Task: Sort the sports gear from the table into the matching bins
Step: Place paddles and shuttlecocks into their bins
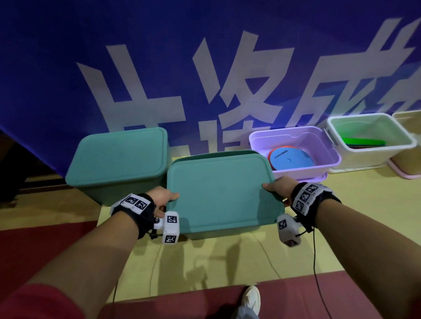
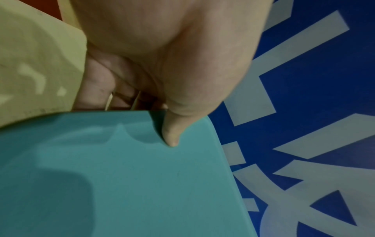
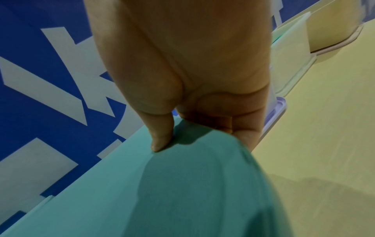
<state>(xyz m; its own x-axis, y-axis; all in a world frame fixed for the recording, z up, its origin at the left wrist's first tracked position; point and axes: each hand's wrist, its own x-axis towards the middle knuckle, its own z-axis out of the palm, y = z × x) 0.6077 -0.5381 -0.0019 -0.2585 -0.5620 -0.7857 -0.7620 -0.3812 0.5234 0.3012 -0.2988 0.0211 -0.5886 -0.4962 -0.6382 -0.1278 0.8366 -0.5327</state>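
Together hands gripping teal lid (image 1: 222, 190), thumbs on top

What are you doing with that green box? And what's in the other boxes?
A person holds a teal lid over a teal bin with both hands: the left hand grips its left edge, the right hand its right edge, thumbs on top. Another teal bin with its lid on stands to the left. To the right, an open purple bin holds a blue disc, and a white bin holds something flat and green.
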